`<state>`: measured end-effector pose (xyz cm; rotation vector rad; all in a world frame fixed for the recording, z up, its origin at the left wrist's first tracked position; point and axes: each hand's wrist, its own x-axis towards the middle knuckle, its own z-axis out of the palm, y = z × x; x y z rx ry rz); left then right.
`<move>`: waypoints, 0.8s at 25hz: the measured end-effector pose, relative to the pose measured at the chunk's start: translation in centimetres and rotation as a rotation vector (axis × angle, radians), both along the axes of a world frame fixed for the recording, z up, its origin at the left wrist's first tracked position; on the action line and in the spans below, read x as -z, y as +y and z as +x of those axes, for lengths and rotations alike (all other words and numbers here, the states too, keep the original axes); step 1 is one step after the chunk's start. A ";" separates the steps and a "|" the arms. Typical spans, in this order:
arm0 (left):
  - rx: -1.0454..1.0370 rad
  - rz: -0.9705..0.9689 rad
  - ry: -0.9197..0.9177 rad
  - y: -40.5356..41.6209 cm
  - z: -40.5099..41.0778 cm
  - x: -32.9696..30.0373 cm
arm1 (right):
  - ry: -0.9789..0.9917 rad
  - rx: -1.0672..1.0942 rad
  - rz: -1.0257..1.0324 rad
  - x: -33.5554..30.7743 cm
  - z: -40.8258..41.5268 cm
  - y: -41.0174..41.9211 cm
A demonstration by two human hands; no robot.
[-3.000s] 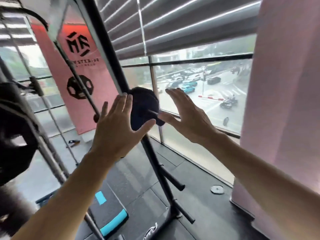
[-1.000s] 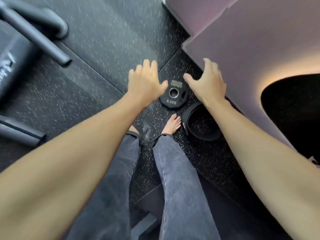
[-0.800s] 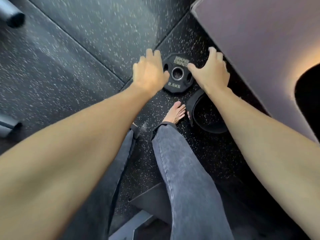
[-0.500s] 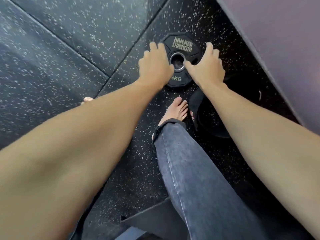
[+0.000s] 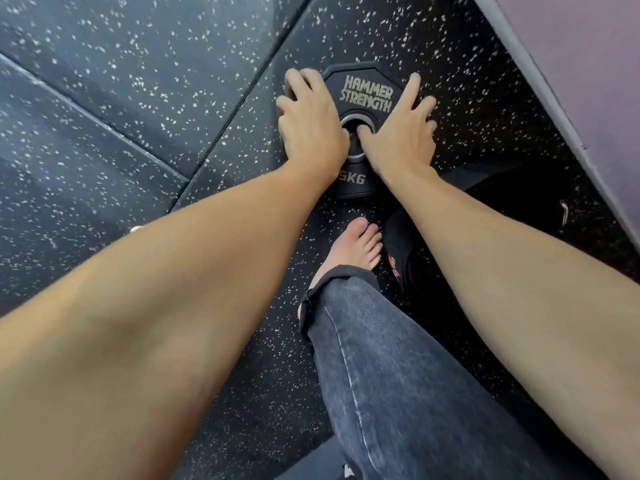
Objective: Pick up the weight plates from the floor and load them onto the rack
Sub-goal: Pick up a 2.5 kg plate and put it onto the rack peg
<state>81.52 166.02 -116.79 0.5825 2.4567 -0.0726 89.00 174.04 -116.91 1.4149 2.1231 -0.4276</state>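
HAMMER STRENGTH plate (image 5: pixel 367 95) (5KG legible)

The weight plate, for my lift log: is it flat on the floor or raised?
Flat: the weight plate lies face-up on the floor, both hands on it.

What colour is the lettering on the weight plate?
Pale gold or tan on the black weight plate, clearest in the head view.
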 end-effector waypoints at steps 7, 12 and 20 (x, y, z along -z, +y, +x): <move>-0.054 0.081 -0.017 -1.9 -1.6 -4.6 | 0.092 -0.061 -0.043 -4.2 -1.2 -0.7; -0.058 0.091 0.040 -4.4 -5.3 -13.1 | 0.181 -0.126 -0.058 -12.9 -4.9 -2.4; -0.214 0.280 0.210 -4.5 -14.1 -36.9 | 0.493 -0.292 0.036 -36.7 -14.4 -0.6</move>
